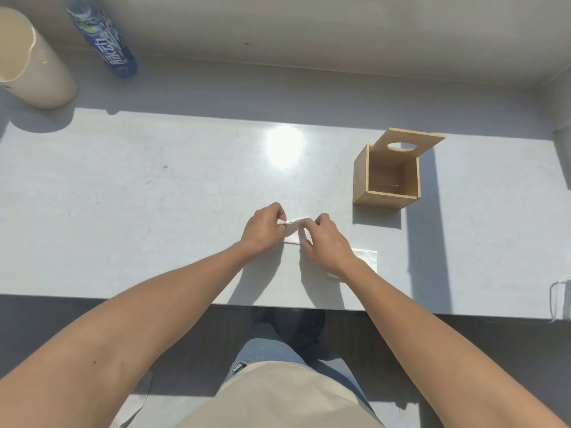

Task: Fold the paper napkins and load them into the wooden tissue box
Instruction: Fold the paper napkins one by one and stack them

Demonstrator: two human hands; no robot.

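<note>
2 bare hands meet over the pale table (123,186), and I see both pinching 1 white napkin (293,231) between them: the left hand (262,228) nips its left end, the right hand (324,242) its right edge, fingers closed on the paper. Just right of that grip, under my right wrist, lies another napkin (367,257), flat. Beyond the grip and to its right stands the wooden tissue box (386,180), top open, its holed lid (408,145) tilted up at the far side.
</note>
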